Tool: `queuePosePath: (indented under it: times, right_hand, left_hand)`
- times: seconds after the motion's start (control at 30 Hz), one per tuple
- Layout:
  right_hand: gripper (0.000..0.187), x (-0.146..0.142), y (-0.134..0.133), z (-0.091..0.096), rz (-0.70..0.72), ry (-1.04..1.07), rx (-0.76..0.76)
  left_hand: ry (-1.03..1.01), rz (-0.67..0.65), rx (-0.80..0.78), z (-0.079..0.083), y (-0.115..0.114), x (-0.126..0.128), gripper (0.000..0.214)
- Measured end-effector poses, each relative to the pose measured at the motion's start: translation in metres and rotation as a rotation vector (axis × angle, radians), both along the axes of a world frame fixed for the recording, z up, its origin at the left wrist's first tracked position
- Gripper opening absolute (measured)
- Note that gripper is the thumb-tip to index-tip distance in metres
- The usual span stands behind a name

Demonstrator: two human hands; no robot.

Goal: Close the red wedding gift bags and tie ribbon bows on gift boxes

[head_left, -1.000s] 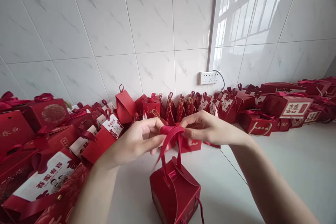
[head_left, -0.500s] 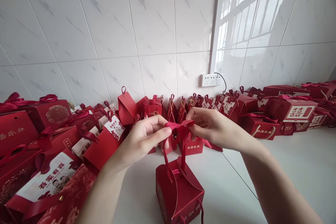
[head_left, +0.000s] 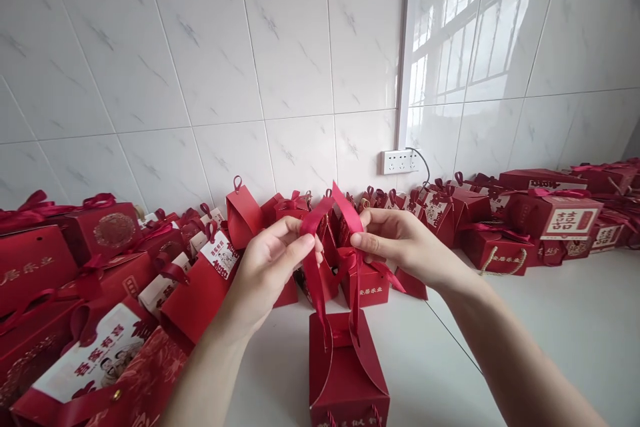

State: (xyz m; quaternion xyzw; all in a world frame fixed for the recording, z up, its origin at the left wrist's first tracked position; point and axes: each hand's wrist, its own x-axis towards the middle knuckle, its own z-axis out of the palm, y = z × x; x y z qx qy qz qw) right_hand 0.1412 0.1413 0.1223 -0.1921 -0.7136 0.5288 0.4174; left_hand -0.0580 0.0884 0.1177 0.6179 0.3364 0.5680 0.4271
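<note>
A red gift box (head_left: 350,373) with curved top flaps stands on the white surface below my hands. A red ribbon (head_left: 313,280) runs up from slots in its top, and its two ends rise apart. My left hand (head_left: 273,267) pinches the left length of ribbon between thumb and fingers. With thumb and fingers closed, my right hand (head_left: 395,243) grips the other length, whose pointed tip sticks up above. The ends lean toward each other without a knot between them. Twisted cord loops show at the box's front, which is cut off by the lower edge.
Many red gift boxes and bags crowd the left side, including a bag with a white printed panel (head_left: 100,350). More line the back wall and the right, among them a box with a rope handle (head_left: 500,250). A power strip (head_left: 400,161) is on the tiled wall.
The ribbon lengths, crossed between my hands before, now stand apart. The box has turned to face me more squarely, and the view has tipped upward slightly.
</note>
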Motion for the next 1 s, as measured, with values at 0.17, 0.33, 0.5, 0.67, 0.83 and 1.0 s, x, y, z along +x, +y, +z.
queuePosePath:
  times: [0.17, 0.33, 0.5, 0.67, 0.83, 1.0]
  right_hand:
    - [0.036, 0.000, 0.001, -0.001, -0.105, 0.038, 0.045]
    - [0.034, -0.001, 0.000, -0.002, -0.151, 0.060, 0.073]
    - [0.030, -0.002, -0.002, -0.001, -0.127, 0.119, 0.080]
    - [0.021, -0.005, -0.008, 0.000, 0.014, 0.205, 0.104]
    - [0.016, -0.007, -0.015, 0.000, 0.125, 0.259, 0.090]
    - [0.011, -0.006, -0.018, 0.000, 0.136, 0.290, 0.078]
  left_hand:
    - [-0.056, 0.045, 0.049, -0.002, 0.000, 0.006, 0.011]
    - [-0.042, 0.107, 0.051, -0.004, 0.000, 0.013, 0.016]
    - [0.011, 0.189, 0.065, -0.005, 0.001, 0.020, 0.021]
    - [0.034, 0.167, 0.039, -0.004, -0.005, 0.025, 0.023]
    - [0.006, 0.162, 0.062, -0.001, -0.016, 0.028, 0.024]
    - [0.023, 0.193, 0.057, 0.001, -0.023, 0.032, 0.025]
